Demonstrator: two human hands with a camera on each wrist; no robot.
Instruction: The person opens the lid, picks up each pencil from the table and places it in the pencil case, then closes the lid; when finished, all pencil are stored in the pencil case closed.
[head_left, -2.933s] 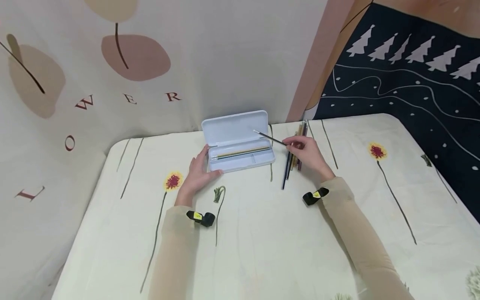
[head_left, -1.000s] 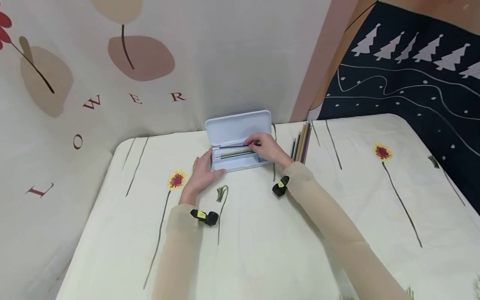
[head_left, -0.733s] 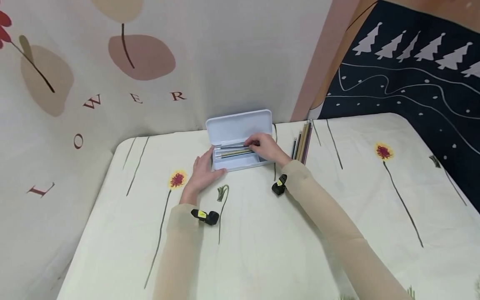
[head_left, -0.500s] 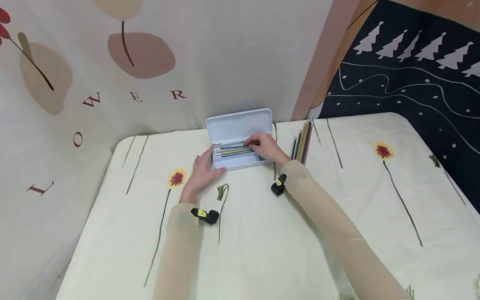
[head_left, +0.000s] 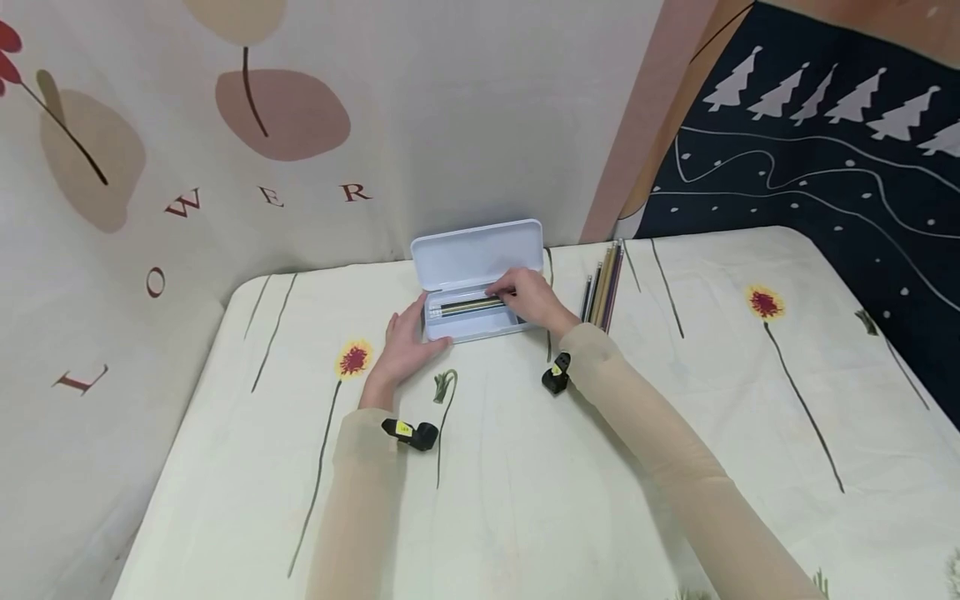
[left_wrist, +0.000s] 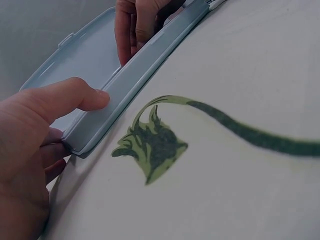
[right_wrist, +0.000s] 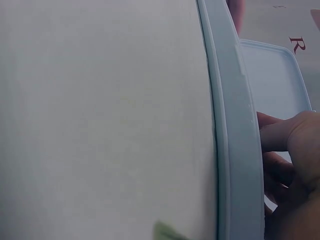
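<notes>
A light blue pencil case (head_left: 476, 254) stands with its lid raised at the back of the cloth-covered table. Several pencils (head_left: 471, 307) lie together along its tray, white-tipped ends to the left. My left hand (head_left: 405, 346) grips the case's left end; in the left wrist view its thumb (left_wrist: 92, 97) presses the front wall and other fingers curl at the corner. My right hand (head_left: 528, 296) reaches into the tray over the pencils' right part, fingers bent down. In the right wrist view the case wall hides its fingertips, and I cannot tell whether they pinch a pencil.
More pencils (head_left: 603, 283) lie in a loose bundle on the cloth right of the case, partly hidden by the right hand and sleeve. A fabric backdrop (head_left: 465, 125) rises right behind the case. The white cloth (head_left: 487, 467) has printed flowers.
My right hand has carried a black pencil from the bundle leftward into the case. That pencil has shifted from the tray's rear to lie against the others. My left hand stays on the case.
</notes>
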